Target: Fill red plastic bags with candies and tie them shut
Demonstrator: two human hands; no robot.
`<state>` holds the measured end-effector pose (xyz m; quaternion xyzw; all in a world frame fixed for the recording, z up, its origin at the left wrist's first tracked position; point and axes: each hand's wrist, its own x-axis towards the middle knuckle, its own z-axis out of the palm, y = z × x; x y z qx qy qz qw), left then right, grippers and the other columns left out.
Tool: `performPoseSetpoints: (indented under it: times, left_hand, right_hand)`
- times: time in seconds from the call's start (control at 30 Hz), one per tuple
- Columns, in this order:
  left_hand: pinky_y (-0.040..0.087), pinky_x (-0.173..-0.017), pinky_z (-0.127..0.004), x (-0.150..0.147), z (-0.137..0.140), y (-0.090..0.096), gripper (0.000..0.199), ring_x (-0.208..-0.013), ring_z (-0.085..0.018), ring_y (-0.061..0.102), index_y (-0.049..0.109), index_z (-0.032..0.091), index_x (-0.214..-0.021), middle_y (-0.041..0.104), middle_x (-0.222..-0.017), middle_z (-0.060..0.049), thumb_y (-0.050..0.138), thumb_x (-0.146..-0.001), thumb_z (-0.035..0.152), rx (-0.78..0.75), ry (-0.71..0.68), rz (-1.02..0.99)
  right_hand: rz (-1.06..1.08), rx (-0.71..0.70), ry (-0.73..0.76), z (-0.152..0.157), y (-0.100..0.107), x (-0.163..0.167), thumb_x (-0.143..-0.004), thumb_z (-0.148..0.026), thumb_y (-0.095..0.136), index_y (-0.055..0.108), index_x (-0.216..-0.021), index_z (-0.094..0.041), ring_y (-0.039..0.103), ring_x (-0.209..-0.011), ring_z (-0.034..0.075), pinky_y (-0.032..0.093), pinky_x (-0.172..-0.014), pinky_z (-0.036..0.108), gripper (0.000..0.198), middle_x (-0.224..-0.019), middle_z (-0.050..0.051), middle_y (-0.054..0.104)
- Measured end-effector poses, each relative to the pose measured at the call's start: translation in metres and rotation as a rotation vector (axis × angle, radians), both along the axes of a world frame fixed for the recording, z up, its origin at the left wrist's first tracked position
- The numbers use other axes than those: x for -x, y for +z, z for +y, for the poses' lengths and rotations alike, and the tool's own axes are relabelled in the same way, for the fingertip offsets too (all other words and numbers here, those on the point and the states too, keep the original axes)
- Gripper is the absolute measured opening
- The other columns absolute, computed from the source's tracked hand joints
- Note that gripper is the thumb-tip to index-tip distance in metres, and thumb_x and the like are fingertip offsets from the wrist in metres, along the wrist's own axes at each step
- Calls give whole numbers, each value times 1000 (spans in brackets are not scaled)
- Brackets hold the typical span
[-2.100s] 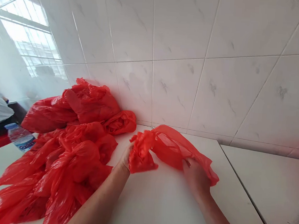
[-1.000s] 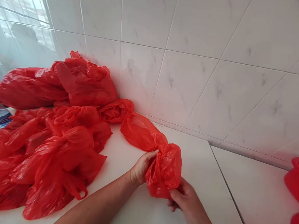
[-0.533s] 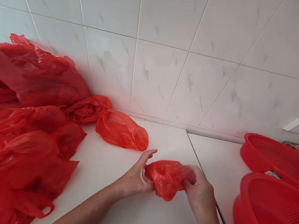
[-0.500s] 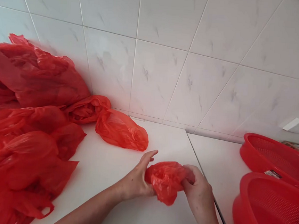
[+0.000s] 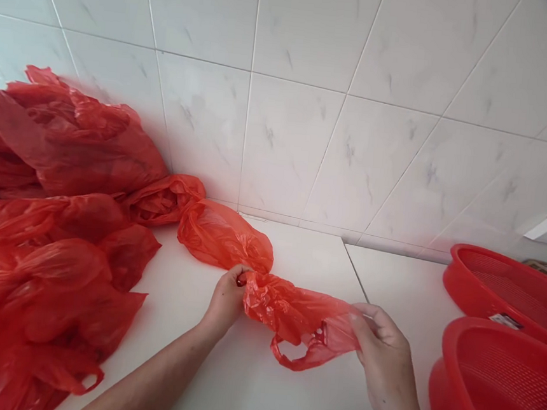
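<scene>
Between my two hands a red plastic bag (image 5: 288, 308) is stretched out sideways above the white tabletop (image 5: 229, 380). My left hand (image 5: 226, 298) pinches its crumpled left end, fingers closed. At the other end my right hand (image 5: 381, 339) grips the thinner, flatter part between thumb and fingers. One handle loop of the bag hangs down at the lower middle. Just behind my left hand lies another red plastic bag (image 5: 226, 233), loosely puffed up on the table.
A large heap of red plastic bags (image 5: 47, 274) covers the left side, reaching the tiled wall (image 5: 293, 136). A smaller bunched bag (image 5: 168, 199) lies against it. Two red plastic baskets (image 5: 452, 348) stand at the right. A seam (image 5: 356, 271) divides the tabletop.
The bag was bunched between my hands and is now pulled out longer, with a handle loop showing. My left hand moved left and closed on it; my right hand shifted slightly right.
</scene>
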<state>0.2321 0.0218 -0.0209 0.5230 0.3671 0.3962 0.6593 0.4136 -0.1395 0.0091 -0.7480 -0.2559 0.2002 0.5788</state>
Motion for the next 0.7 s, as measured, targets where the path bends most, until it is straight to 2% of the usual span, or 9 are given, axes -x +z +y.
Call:
performPoseSetpoints:
  times: [0.1, 0.17, 0.3, 0.4, 0.47, 0.57, 0.63, 0.7]
  left_hand:
    - [44, -55, -23, -2, -3, 0, 19, -60, -12, 57, 57, 19, -83, 61, -73, 1, 66, -66, 19, 95, -71, -54]
    - [46, -56, -24, -3, -5, -1, 17, -58, -12, 57, 58, 17, -82, 61, -71, 0, 66, -68, 23, 179, -149, -88]
    - [46, -53, -22, -5, -4, -3, 19, -53, -10, 54, 58, 14, -80, 57, -64, -1, 61, -77, 33, 330, -267, -136]
    - [50, -64, -25, -5, -6, -1, 33, -72, -13, 62, 54, 18, -101, 62, -86, -5, 52, -84, 46, 328, -219, -201]
    - [51, -71, -29, -6, -11, 0, 40, -83, -16, 62, 45, 24, -115, 61, -99, -5, 53, -85, 48, 192, -129, -173]
    - [48, -73, -30, -7, -23, 1, 34, -84, -16, 58, 47, 24, -109, 57, -95, -3, 58, -83, 42, -205, -45, 32]
    - [47, -73, -30, -7, -32, 0, 29, -84, -17, 56, 53, 23, -102, 58, -94, -4, 63, -80, 39, -480, -127, 156]
    - [47, -81, -34, -8, -40, 0, 47, -96, -22, 56, 55, 25, -112, 58, -110, -8, 72, -71, 41, -710, -312, 213]
  right_hand:
    - [218, -118, 95, 1, -3, -1, -76, -49, 65, 61, -90, -21, 32, -45, 5, 27, -40, 17, 31, -58, -6, 50]
    - [375, -204, 164, 3, -6, -4, -75, -48, 67, 60, -83, -19, 26, -43, 3, 23, -39, 16, 31, -56, -7, 46]
    - [706, -285, 124, 5, -9, -13, -70, -45, 73, 54, -68, -18, 23, -41, 3, 25, -38, 16, 33, -47, -9, 36]
    - [806, -299, 89, 6, -12, -18, -70, -44, 73, 57, -72, -18, 28, -42, 4, 29, -39, 15, 30, -47, -9, 34]
    - [758, -314, 143, 8, -15, -19, -72, -43, 72, 60, -82, -19, 34, -45, 5, 33, -42, 16, 29, -53, -8, 40]
    - [534, -250, 213, 10, -20, -17, -76, -45, 67, 60, -98, -20, 47, -56, 8, 43, -52, 19, 34, -68, -4, 53]
    - [277, -146, 170, 12, -24, -13, -78, -46, 63, 55, -112, -21, 57, -72, 14, 49, -63, 25, 44, -88, 2, 60]
    - [-85, -45, 37, 13, -26, -9, -75, -44, 63, 45, -128, -21, 57, -97, 23, 50, -78, 35, 61, -115, 10, 56]
